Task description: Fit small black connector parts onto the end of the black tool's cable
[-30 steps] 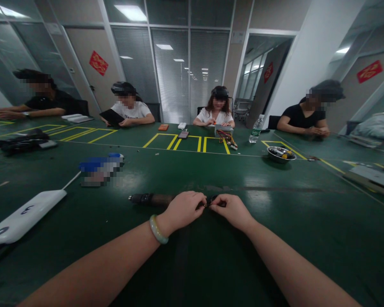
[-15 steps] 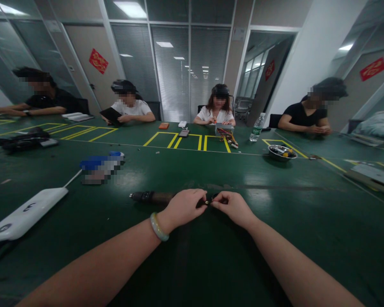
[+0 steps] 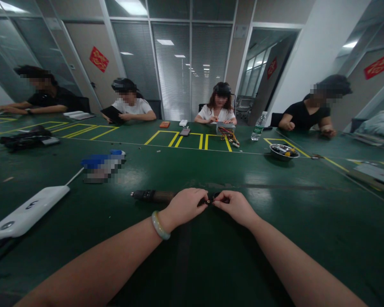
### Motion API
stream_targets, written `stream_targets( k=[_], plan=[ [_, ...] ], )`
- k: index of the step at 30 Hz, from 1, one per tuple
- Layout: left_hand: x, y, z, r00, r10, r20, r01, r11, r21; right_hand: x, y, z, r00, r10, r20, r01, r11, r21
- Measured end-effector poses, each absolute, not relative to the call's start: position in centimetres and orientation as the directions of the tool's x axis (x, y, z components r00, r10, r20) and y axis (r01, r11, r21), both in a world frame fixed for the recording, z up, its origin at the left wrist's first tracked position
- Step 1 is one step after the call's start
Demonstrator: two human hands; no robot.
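Observation:
My left hand (image 3: 186, 206), with a pale bangle (image 3: 160, 226) at the wrist, pinches a small dark piece with a brassy spot (image 3: 208, 201). Facing it, my right hand (image 3: 236, 207) has thumb and forefinger pressed together close to that piece. Whatever the right fingers grip is too small and dark to name. An electric screwdriver (image 3: 151, 196) with a brown body lies behind my left hand, its metal tip pointing left. Part of its body is hidden by the hand.
At left lie a white power bank (image 3: 28, 212) with a cable and a blurred-out blue and grey item (image 3: 104, 165). A metal bowl (image 3: 284, 158) of small parts and a water bottle (image 3: 258, 127) stand farther off. Several people sit along the green table's (image 3: 192, 164) far side.
My hands keep nearly the same pinch, and the small piece has barely shifted. The person at the right has moved their hands apart. The view has shifted slightly.

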State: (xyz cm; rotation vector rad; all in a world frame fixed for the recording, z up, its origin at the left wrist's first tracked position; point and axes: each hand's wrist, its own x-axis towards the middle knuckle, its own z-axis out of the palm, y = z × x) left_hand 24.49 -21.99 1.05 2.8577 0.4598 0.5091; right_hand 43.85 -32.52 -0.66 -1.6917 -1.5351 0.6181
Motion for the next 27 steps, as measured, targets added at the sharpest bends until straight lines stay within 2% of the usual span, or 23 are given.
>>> stream_targets(
  k=[9,27],
  plan=[
    [24.53,-22.28,1.32,0.902,0.305,0.306,0.249,-0.946,0.208,43.89,-32.5,-0.62,0.158,0.981,0.116,0.63,-0.009,-0.777],
    [24.52,-21.87,1.14,0.917,0.254,0.307,0.199,-0.959,0.199,44.1,-32.43,-0.93,0.157,0.982,0.109,0.576,-0.002,-0.817]
  ],
)
